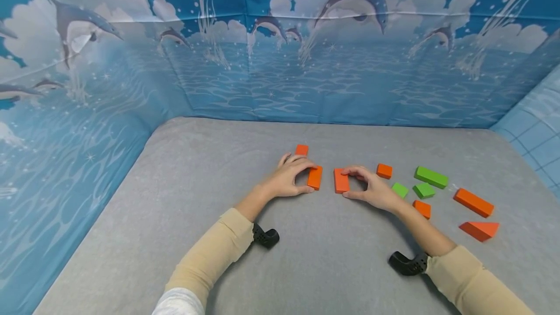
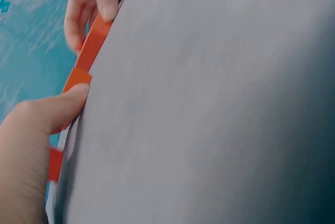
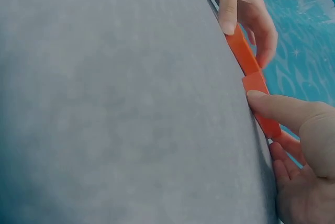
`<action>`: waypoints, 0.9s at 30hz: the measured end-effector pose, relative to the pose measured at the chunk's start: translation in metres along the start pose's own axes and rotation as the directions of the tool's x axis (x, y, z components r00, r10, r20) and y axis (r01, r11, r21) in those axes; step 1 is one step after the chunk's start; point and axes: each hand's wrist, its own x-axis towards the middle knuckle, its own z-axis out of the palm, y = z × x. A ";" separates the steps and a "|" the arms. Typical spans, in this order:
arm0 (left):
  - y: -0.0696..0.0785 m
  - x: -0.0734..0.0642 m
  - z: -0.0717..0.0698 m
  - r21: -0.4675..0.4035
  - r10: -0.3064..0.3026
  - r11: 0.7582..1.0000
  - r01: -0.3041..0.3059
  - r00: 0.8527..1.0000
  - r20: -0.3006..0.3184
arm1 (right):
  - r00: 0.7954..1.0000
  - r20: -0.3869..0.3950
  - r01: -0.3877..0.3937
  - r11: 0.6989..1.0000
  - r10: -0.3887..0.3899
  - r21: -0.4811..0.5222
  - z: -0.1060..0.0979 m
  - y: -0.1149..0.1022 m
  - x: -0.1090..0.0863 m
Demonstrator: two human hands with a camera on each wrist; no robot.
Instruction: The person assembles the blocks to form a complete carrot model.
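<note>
While the left hand (image 1: 288, 178) pinches one orange block (image 1: 315, 178), the right hand (image 1: 375, 189) pinches a second block (image 1: 341, 182), both between them.

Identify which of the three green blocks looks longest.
The rearmost green bar, beyond the other two green blocks, which both look much shorter.

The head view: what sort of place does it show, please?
Probably a screened-off tabletop space for play or recording, though I cannot be sure: dolphin-print cloth hangs behind a grey tabletop, where orange blocks and green blocks lie.
</note>
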 end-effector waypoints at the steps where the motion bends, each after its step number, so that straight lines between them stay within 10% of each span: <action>1: 0.002 0.001 0.002 0.004 0.001 1.000 -0.001 1.000 -0.013 | 1.000 0.000 -0.001 1.000 0.001 0.002 0.000 0.000 0.000; 27: 0.031 0.010 0.025 0.045 -0.067 0.996 0.071 0.994 -0.089 | 1.000 0.003 -0.002 1.000 0.002 0.028 0.000 0.003 0.000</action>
